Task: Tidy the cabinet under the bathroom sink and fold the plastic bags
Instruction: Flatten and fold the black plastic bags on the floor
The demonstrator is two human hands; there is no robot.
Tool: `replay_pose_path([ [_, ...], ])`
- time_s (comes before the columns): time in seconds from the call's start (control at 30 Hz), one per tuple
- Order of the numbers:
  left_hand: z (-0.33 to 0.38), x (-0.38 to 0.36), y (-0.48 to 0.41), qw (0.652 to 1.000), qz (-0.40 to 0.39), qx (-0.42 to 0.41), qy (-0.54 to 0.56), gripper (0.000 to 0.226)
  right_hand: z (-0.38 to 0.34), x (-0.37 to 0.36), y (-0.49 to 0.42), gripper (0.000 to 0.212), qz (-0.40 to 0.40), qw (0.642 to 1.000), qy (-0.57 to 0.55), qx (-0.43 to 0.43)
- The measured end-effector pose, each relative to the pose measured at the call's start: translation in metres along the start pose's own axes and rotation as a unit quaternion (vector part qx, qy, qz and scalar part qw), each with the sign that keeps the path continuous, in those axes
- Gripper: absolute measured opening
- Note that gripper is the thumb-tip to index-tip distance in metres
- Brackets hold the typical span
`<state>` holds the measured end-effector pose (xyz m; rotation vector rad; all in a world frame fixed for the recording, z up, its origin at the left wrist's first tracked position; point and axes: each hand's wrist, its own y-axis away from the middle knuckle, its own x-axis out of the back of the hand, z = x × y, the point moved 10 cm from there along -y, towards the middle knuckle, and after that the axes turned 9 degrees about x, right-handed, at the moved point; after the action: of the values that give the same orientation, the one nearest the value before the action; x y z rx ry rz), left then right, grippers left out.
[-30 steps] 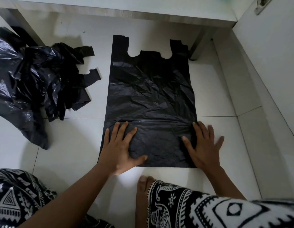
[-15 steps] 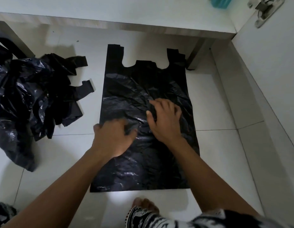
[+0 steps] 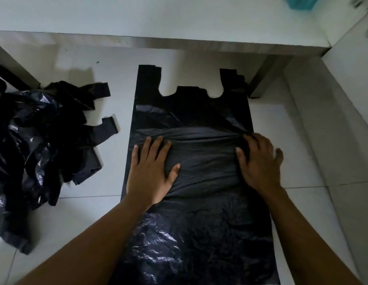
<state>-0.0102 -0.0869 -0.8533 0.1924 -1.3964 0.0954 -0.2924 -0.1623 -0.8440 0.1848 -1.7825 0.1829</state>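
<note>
Both palms down on a black bag (image 3: 199, 112) at frame centre.
Left hand (image 3: 152, 171) flat, fingers spread, pressing the left side; right hand (image 3: 259, 163) flat, fingers close together at a bunched crease by the right edge, slightly blurred. Handles toward the top, on white floor (image 3: 86, 212). Crumpled pile (image 3: 35, 145) of bags at left, apart.

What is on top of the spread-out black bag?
The left hand and right hand rest on the black bag, around its middle. The plastic under their palms and forearms is hidden.
</note>
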Motion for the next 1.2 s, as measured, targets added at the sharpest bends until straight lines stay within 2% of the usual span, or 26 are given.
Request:
replay_pose_path([
  [0.1, 0.001, 0.003, -0.002, 1.0, -0.007, 0.004, 0.027, 0.073, 0.059, 0.017, -0.003, 0.062, -0.004, 0.997, 0.005, -0.077],
  [0.2, 0.002, 0.012, -0.012, 0.997, -0.058, 0.009, 0.049, 0.085, 0.065, 0.044, -0.011, 0.063, 0.065, 0.992, -0.041, -0.103],
  [0.27, 0.003, 0.019, -0.021, 0.993, -0.1, 0.016, 0.058, 0.083, 0.039, 0.055, -0.022, 0.052, 0.11, 0.988, -0.08, -0.067],
  [0.33, 0.005, 0.033, -0.033, 0.993, -0.108, 0.023, 0.051, 0.075, -0.004, 0.055, -0.038, 0.043, 0.126, 0.988, -0.092, 0.002],
  [0.4, 0.01, 0.053, -0.049, 0.998, -0.051, 0.013, 0.047, 0.065, -0.052, 0.045, -0.056, 0.036, 0.113, 0.986, -0.094, 0.073],
  [0.5, 0.016, 0.073, -0.076, 0.997, 0.058, -0.022, 0.049, 0.051, -0.118, 0.015, -0.078, 0.027, 0.049, 0.982, -0.072, 0.169],
  [0.63, 0.0, 0.047, -0.105, 0.998, 0.05, -0.004, 0.027, 0.059, -0.149, -0.018, -0.095, 0.021, 0.009, 0.974, -0.02, 0.225],
  [0.7, -0.006, 0.031, -0.106, 0.999, 0.047, -0.014, 0.019, 0.064, -0.135, -0.02, -0.108, 0.024, 0.013, 0.977, -0.006, 0.212],
  [0.8, -0.01, 0.025, -0.106, 0.996, 0.082, -0.028, 0.022, 0.064, -0.097, -0.015, -0.14, 0.038, 0.014, 0.986, -0.005, 0.163],
  [0.97, -0.008, 0.028, -0.106, 0.994, 0.1, -0.038, 0.033, 0.076, -0.045, -0.012, -0.206, 0.061, 0.014, 0.995, -0.069, 0.074],
  [1.1, -0.011, 0.022, -0.107, 0.996, 0.085, -0.022, 0.025, 0.083, -0.035, -0.009, -0.245, 0.06, 0.009, 0.994, -0.101, 0.041],
  [1.2, -0.014, 0.017, -0.11, 0.997, 0.068, -0.01, 0.027, 0.086, -0.032, -0.004, -0.259, 0.061, 0.003, 0.986, -0.165, 0.034],
])
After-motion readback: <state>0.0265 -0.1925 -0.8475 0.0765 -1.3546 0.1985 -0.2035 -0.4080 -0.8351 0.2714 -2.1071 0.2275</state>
